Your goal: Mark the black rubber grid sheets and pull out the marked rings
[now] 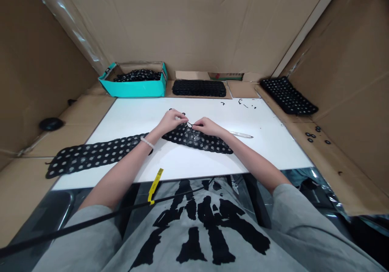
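Note:
Over the white board (258,154), my left hand (170,123) and my right hand (208,126) are close together, thumb and fingers of each pinched. Between the fingertips they hold a small thin black ring (189,124). It lies at the upper edge of a black sheet of round holes (200,140), just under my hands; whether ring and sheet are joined I cannot tell. A second black perforated strip (97,154) stretches out to the left, partly beneath my left forearm. Behind my right wrist lies a pale pen-like tool (243,134) with a dark tip.
At the back stand a turquoise box (133,89) of black perforated pieces and a neat black stack (199,88). Another perforated sheet (288,96) lies on cardboard at right, near several loose rings (310,135). Black scraps (243,103) dot the board. Cardboard walls (194,29) enclose the area.

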`<state>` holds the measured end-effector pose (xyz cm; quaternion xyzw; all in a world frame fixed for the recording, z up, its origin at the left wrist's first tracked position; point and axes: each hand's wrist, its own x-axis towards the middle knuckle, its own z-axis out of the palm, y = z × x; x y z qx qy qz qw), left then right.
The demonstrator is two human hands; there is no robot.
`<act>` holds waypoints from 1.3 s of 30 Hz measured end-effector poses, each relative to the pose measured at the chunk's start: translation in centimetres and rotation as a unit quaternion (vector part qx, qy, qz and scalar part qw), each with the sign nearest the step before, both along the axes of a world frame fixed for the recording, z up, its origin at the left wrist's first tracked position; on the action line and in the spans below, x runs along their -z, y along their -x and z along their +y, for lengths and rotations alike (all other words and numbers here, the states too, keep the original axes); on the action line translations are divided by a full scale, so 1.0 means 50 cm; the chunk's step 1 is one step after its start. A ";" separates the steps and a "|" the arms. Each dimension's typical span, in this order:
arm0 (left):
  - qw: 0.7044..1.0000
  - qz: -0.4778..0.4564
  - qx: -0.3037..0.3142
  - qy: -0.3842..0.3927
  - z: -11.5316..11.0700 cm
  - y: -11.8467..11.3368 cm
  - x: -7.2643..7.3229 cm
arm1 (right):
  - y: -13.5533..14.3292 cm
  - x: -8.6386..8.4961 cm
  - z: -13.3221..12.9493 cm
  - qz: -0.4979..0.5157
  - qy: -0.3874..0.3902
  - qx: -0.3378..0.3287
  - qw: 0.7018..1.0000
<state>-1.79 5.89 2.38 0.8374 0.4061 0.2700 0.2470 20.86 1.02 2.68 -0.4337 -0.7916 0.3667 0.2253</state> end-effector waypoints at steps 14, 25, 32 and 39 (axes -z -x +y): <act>0.992 0.078 0.097 -0.005 -0.009 -0.009 -0.011 | 0.021 0.026 0.005 0.039 0.014 0.057 0.998; 0.988 0.087 -0.106 -0.065 0.016 0.028 -0.007 | -0.012 -0.001 0.010 0.006 0.011 0.029 0.999; 0.983 0.137 0.118 0.024 -0.017 -0.002 -0.011 | -0.007 -0.006 0.005 -0.007 -0.010 0.029 1.000; 0.988 0.091 0.116 -0.052 -0.026 -0.001 -0.022 | 0.027 0.027 0.008 0.074 -0.011 0.050 0.996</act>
